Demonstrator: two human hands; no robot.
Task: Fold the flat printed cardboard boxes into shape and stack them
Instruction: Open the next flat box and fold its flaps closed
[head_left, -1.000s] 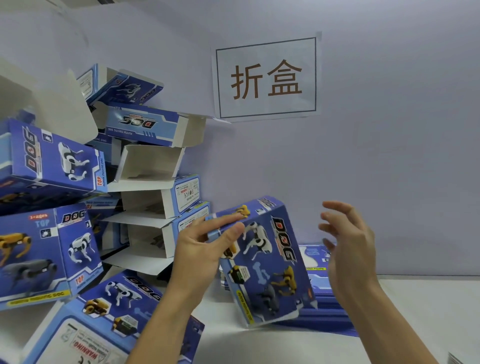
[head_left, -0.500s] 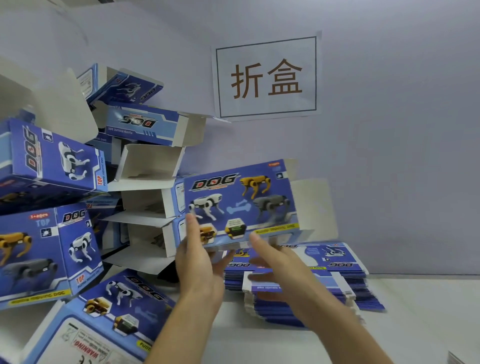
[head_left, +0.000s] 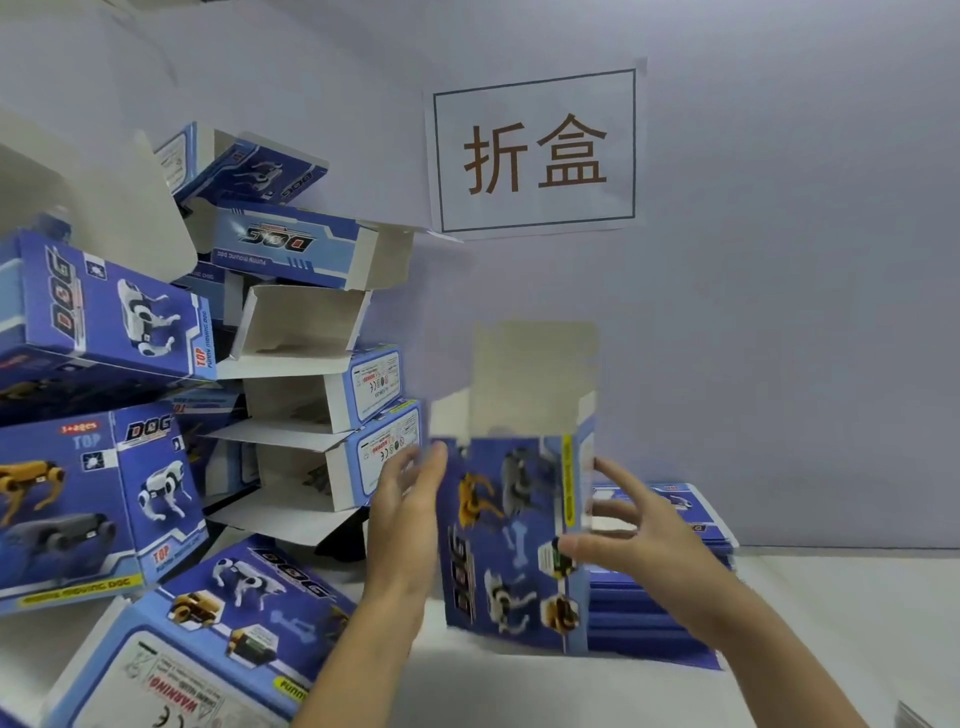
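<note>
Blue dog box stands upright between two open hands

The box (head_left: 511, 540) stands on end on the white table (head_left: 810, 623), near the middle of the view, its printed front with dogs and the sideways word DOG facing the camera. Its top is open, with a pale flap (head_left: 535, 374) rising straight up at the far side. The picture is blurred here, so fine print cannot be read.

The left hand (head_left: 405, 512) lies flat against the box's left side, fingers straight and together, pointing up. The right hand (head_left: 631, 540) is at the box's right edge with fingers spread and loosely bent; whether they touch the cardboard cannot be told.

Just behind and right of the box lies a stack of flat boxes (head_left: 665, 608), blue and unfolded. To the left, a leaning pile of folded boxes (head_left: 317, 395) reaches up the wall, several with open ends showing white insides. A larger folded box (head_left: 208, 639) lies tilted at the near left. On the far wall (head_left: 779, 312) hangs a paper sign (head_left: 535, 150) with two brown characters in a dark frame
</note>
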